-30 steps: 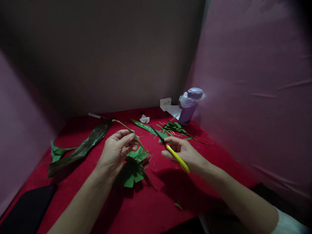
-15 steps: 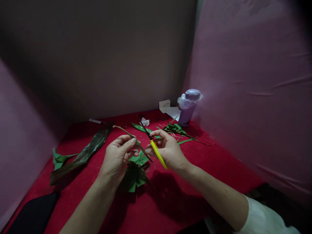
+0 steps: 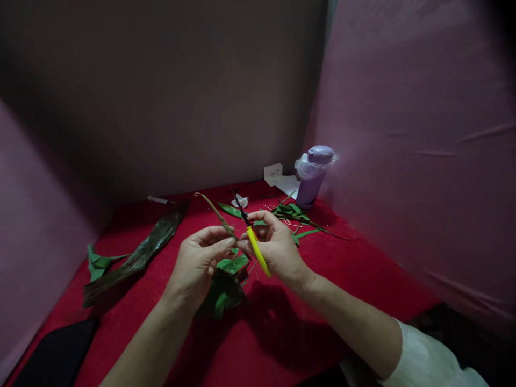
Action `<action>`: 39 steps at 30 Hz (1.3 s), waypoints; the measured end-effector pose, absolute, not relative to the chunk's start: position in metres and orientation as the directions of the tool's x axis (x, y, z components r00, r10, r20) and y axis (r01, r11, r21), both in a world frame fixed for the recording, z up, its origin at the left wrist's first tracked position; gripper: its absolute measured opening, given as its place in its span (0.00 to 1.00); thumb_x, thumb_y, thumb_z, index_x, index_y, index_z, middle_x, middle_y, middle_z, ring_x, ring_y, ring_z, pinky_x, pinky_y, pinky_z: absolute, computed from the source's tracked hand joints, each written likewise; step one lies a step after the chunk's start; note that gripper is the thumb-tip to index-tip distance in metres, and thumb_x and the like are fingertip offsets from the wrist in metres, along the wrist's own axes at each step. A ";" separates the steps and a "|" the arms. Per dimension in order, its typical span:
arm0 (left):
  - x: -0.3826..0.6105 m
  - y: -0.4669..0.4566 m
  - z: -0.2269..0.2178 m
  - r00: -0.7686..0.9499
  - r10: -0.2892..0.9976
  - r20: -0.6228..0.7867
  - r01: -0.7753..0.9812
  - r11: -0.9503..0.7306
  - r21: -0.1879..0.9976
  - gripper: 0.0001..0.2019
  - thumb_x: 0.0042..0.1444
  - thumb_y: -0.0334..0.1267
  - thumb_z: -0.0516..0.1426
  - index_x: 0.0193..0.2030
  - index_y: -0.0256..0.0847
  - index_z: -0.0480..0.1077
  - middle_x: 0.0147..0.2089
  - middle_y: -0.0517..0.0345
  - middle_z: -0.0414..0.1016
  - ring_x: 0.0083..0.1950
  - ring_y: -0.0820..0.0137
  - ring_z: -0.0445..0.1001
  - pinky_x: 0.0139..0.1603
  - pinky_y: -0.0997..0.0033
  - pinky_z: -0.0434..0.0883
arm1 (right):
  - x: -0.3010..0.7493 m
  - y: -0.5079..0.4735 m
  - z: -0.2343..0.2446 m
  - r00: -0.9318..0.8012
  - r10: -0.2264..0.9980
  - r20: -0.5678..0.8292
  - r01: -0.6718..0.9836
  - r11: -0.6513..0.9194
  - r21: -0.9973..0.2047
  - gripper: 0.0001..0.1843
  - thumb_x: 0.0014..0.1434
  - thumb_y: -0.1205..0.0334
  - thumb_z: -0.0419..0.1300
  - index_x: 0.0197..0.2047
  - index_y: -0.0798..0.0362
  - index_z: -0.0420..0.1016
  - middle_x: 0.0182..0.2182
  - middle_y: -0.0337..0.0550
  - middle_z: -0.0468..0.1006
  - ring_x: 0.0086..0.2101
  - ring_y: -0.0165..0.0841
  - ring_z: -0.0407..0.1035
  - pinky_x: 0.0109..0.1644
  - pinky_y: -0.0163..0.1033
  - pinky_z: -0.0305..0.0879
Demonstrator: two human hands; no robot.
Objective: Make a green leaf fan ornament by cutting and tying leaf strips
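Between thumb and fingers, my left hand (image 3: 197,260) pinches a thin, dried brownish-green leaf strip (image 3: 215,209) that slants up to the left, its far end curled. My right hand (image 3: 280,247) is closed around scissors (image 3: 258,252) with yellow handles and dark blades pointing up and left. The right fingertips meet the lower part of the strip, close to the left thumb. Under both hands, a bundle of cut green leaves (image 3: 223,287) lies on the red cloth (image 3: 290,333), partly hidden by my left hand.
A long dark dried leaf (image 3: 141,252) and a folded green leaf piece (image 3: 99,263) lie left. Behind are a white marker-like stick (image 3: 159,200), crumpled white tissue (image 3: 240,201) and paper cards (image 3: 274,173). Leaf scraps (image 3: 292,211) lie beside a purple tumbler (image 3: 309,185). A black flat object (image 3: 56,352) is front left.
My left hand has shifted slightly right along the strip, closer to my right hand. The strip now stands steeper, and the scissors have tilted a little more upright.
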State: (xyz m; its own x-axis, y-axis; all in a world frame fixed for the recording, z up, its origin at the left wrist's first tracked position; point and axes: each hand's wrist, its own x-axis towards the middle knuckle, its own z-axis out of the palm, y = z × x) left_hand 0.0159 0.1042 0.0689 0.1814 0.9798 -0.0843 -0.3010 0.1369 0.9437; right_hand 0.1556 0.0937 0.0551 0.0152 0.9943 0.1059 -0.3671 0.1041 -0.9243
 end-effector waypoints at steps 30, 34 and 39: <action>0.012 0.109 0.069 0.142 0.986 -0.083 -0.366 0.131 0.921 0.09 0.38 0.28 0.66 0.29 0.34 0.73 0.27 0.58 0.76 0.27 0.73 0.74 0.30 0.74 0.73 | 0.187 0.050 0.041 -0.120 0.952 0.280 0.727 0.277 -0.629 0.39 0.42 0.44 0.67 0.56 0.49 0.67 0.29 0.38 0.72 0.28 0.31 0.64 0.33 0.35 0.59; 0.012 0.110 0.069 0.134 0.987 -0.086 -0.363 0.130 0.923 0.11 0.36 0.27 0.66 0.30 0.34 0.73 0.27 0.58 0.76 0.26 0.73 0.74 0.29 0.75 0.72 | 0.185 0.051 0.041 -0.128 0.948 0.291 0.740 0.286 -0.609 0.39 0.42 0.42 0.66 0.55 0.49 0.68 0.27 0.38 0.72 0.26 0.31 0.63 0.32 0.35 0.58; 0.012 0.111 0.068 0.113 0.992 -0.063 -0.375 0.101 0.922 0.12 0.35 0.26 0.66 0.29 0.35 0.71 0.28 0.59 0.75 0.28 0.72 0.74 0.30 0.74 0.72 | 0.184 0.053 0.043 -0.132 0.941 0.313 0.749 0.302 -0.590 0.42 0.42 0.35 0.61 0.55 0.52 0.68 0.26 0.41 0.73 0.26 0.32 0.64 0.32 0.36 0.59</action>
State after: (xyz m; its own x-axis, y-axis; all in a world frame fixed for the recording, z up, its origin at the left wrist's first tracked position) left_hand 0.0123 0.1108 0.0679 0.1127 0.9916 -0.0628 -0.3750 0.1010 0.9215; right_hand 0.1841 0.0528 0.0430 -0.1324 0.9406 0.3125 0.7486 0.3016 -0.5905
